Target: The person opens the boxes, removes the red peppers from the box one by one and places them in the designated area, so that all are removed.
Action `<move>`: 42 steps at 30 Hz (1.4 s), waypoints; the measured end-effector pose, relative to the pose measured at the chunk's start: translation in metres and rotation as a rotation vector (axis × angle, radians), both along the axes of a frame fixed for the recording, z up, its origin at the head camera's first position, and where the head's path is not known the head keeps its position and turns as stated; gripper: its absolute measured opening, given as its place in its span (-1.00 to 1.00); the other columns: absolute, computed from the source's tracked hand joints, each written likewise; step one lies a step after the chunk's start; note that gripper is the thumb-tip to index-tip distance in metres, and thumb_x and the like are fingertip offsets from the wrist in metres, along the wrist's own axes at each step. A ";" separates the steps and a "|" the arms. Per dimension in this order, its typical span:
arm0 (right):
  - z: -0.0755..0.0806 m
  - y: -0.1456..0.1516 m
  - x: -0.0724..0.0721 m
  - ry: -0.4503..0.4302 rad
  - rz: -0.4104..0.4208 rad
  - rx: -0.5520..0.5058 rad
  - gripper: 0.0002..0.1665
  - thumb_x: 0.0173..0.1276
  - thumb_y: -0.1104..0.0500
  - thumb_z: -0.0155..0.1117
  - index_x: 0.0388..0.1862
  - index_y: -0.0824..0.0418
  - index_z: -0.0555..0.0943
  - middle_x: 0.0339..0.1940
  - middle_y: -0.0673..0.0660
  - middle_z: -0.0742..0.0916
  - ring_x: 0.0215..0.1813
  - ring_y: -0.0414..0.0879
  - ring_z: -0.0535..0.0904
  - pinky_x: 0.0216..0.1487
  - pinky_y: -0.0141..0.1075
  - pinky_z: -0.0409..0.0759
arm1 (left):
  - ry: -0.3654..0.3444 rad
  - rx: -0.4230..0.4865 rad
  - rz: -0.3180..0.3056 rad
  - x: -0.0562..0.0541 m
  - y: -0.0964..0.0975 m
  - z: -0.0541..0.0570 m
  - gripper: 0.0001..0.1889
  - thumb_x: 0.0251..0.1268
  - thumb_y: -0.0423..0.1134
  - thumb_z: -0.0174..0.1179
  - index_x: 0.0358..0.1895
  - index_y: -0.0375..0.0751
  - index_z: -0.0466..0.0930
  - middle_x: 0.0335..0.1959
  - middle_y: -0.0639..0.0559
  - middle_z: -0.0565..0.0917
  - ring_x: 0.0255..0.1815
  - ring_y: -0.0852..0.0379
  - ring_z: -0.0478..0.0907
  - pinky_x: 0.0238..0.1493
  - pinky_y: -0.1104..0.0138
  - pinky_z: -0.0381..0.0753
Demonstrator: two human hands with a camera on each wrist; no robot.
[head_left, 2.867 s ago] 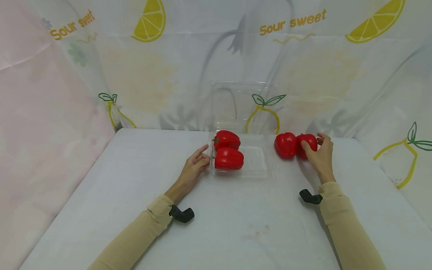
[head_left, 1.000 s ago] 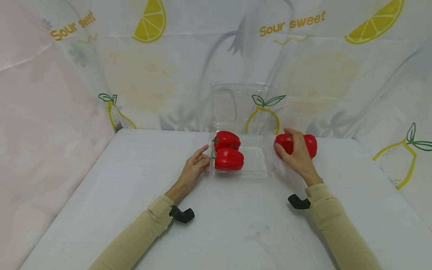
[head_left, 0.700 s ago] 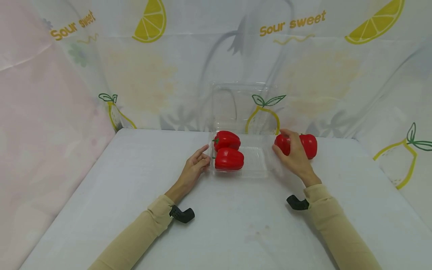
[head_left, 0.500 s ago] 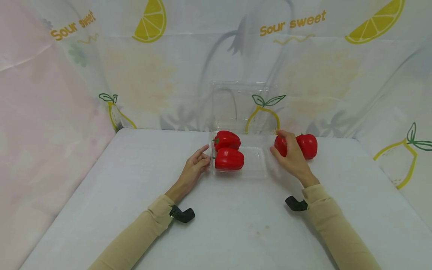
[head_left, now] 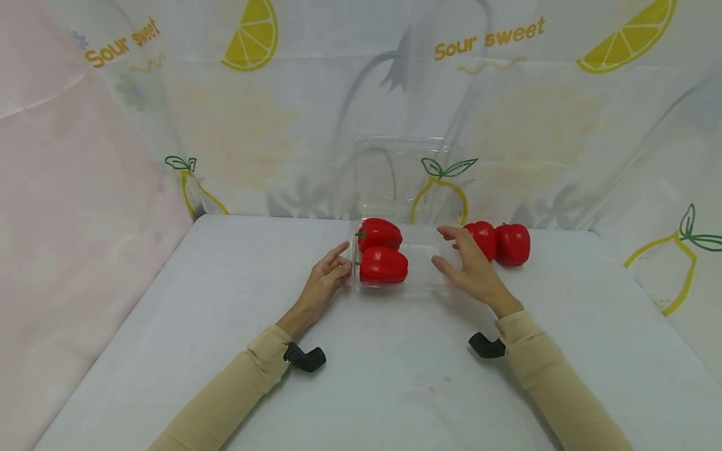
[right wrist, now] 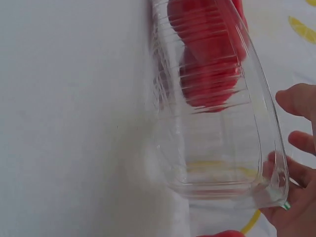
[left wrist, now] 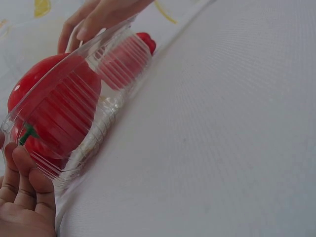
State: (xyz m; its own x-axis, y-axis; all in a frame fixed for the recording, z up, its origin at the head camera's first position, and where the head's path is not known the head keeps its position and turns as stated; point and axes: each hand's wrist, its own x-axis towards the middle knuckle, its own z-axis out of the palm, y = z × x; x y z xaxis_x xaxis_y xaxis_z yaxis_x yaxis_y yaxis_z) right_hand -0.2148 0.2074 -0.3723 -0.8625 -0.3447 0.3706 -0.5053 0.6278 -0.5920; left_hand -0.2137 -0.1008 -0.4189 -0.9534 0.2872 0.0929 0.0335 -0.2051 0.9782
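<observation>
A clear plastic clamshell box [head_left: 429, 285] stands with its lid [head_left: 389, 169] raised against the backdrop. Two red bell peppers, a rear one [head_left: 380, 233] and a front one [head_left: 383, 265], lie in its left half with green stems leftward. My left hand [head_left: 324, 279] is at the box's left end, its fingertips [left wrist: 39, 180] against the ribbed wall. Over the right end of the box hovers my right hand [head_left: 470, 266], thumb and fingers spread and nothing between them. Behind it, a red pepper [head_left: 483, 239], partly covered by that hand, sits beside another pepper [head_left: 512, 245].
The white-covered table [head_left: 361, 376] ends at a printed cloth backdrop [head_left: 316, 125] with lemon drawings, close behind the box. A pink cloth [head_left: 84, 219] hangs along the left side. Black devices are strapped to both wrists, including the right one [head_left: 486, 346].
My right hand has moved left from the far right pepper, across the other pepper, to the box's right end, carrying nothing. The peppers and my left hand have stayed put.
</observation>
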 end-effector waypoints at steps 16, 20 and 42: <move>0.001 -0.034 0.001 -0.088 0.153 0.041 -0.09 0.15 -0.05 0.38 0.42 -0.01 0.18 0.32 0.03 0.38 0.30 -0.03 0.30 0.21 0.05 0.44 | 0.014 0.017 0.003 -0.001 0.000 0.000 -0.42 0.38 -0.38 -0.06 0.45 -0.26 0.08 -0.32 0.16 0.45 -0.32 0.29 0.39 -0.25 0.49 0.43; 0.002 -0.041 0.000 -0.118 0.167 0.042 -0.05 0.11 -0.12 0.40 0.42 0.04 0.18 0.33 0.06 0.38 0.31 -0.02 0.30 0.22 0.05 0.44 | 0.018 0.015 -0.006 -0.002 -0.001 -0.001 -0.41 0.38 -0.36 -0.05 0.45 -0.26 0.07 -0.31 0.17 0.45 -0.31 0.29 0.39 -0.24 0.49 0.43; 0.004 -0.075 -0.004 -0.179 0.182 0.096 -0.16 0.06 -0.17 0.43 0.31 -0.07 0.33 0.30 0.05 0.42 0.29 0.01 0.35 0.11 -0.01 0.56 | 0.019 -0.009 0.015 0.001 0.000 0.000 -0.42 0.37 -0.36 -0.04 0.44 -0.24 0.11 -0.30 0.16 0.46 -0.29 0.30 0.40 -0.23 0.51 0.45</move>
